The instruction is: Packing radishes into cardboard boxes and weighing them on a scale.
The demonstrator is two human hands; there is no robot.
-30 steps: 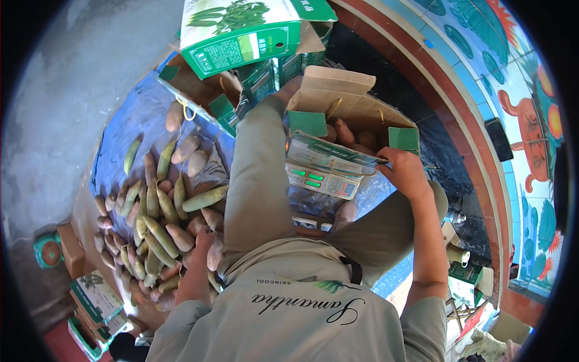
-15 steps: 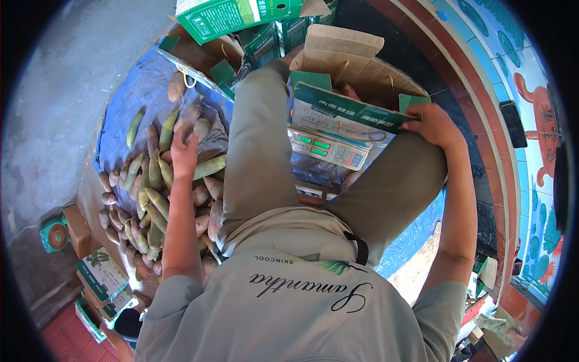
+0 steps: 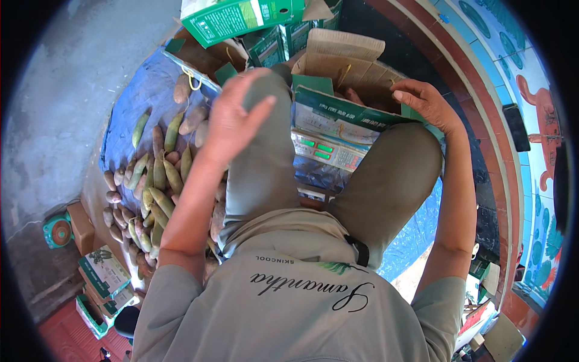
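My left hand (image 3: 234, 120) is in the air over my left thigh, fingers and thumb apart, with nothing seen in it. Between my knees a green and white cardboard box (image 3: 338, 111) with raised flaps stands on a digital scale (image 3: 325, 149) with lit green displays. Some reddish-brown tubers (image 3: 353, 95) show inside; the rest of the contents is hidden. At the box's right side, above its green flap, my right hand (image 3: 425, 104) is open, thumb and fingers apart. Left of my legs lies a pile of long green vegetables (image 3: 160, 175) and brownish-pink tubers (image 3: 193, 119).
A blue tarp (image 3: 129, 108) lies under the pile. Beyond my left knee are an open box (image 3: 208, 54) with a yellow cord handle and another green box (image 3: 241, 18). At the left stand a teal round device (image 3: 58, 231) and more cartons (image 3: 104, 271). A tiled wall (image 3: 512, 60) borders the right.
My left hand has risen from the pile and moved right, over my thigh. My right hand has let go of the box's near right corner and shifted slightly farther away.
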